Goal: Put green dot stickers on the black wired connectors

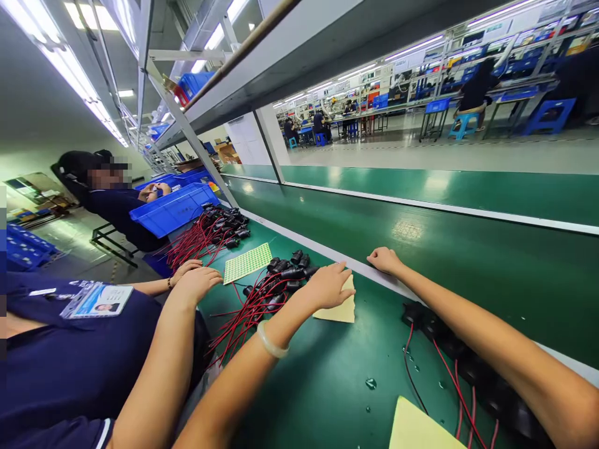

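Observation:
My left hand [330, 287], a pale bangle on its wrist, lies palm down with fingers stretched out over a pale yellow card [344, 310]. Beside it is a pile of black cylindrical parts [274, 284] with red and black wires. My right hand [386, 259] is closed at the pale rail [362, 269]; anything in its curled fingers is hidden. Under my right forearm runs a row of black wired parts [433, 325], partly covered by the arm. A sheet of small green round stickers [248, 262] lies left of the pile.
A co-worker's hand [199, 284] is close on the left. Behind it are another wired heap [224, 226] and a blue bin [173, 209]. A yellow sheet [418, 427] lies at the front. Water drops [370, 383] dot the green table. A shelf beam [281, 68] hangs overhead.

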